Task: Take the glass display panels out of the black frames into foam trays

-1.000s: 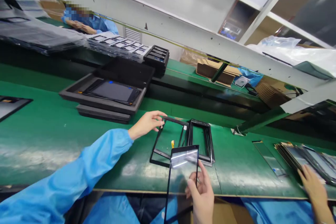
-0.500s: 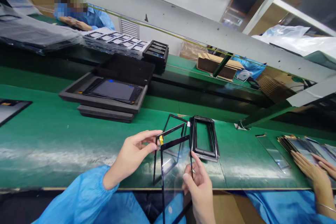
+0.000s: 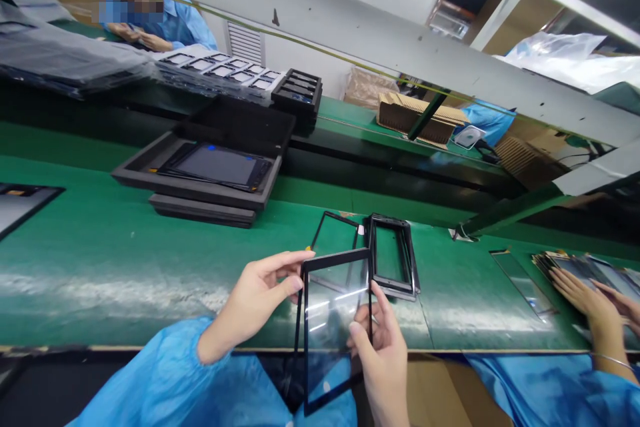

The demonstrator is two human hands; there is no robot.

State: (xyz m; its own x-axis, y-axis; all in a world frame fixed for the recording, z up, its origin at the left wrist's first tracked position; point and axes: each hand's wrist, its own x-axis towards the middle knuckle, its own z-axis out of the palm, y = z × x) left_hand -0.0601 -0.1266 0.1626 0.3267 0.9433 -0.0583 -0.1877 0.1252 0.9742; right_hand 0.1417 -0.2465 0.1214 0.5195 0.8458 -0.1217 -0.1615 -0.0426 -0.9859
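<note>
My right hand (image 3: 383, 347) grips the right edge of a clear glass touch panel (image 3: 330, 327) with a black border, held upright over the bench's front edge. My left hand (image 3: 260, 300) pinches a second thin black-bordered panel (image 3: 298, 330) by its upper left edge. That one stands behind the glass and is mostly hidden; whether the two touch I cannot tell. A stack of black frames (image 3: 411, 263) lies just beyond my right hand. Another thin black-edged piece (image 3: 341, 217) rests to its left, partly covered by the held glass.
A dark foam tray (image 3: 135, 172) holding several screens (image 3: 215, 165) stands at the back left of the green bench (image 3: 100, 260). To the right, a co-worker's hands (image 3: 583, 293) rest on stacked panels. A long glass strip (image 3: 523, 283) lies between us. Another person (image 3: 185, 23) sits beyond the shelf.
The right-hand glass panel has turned and moved up and left, in front of the left-hand panel. The two were angled apart before; now they largely overlap. The yellow tab is mostly covered.
</note>
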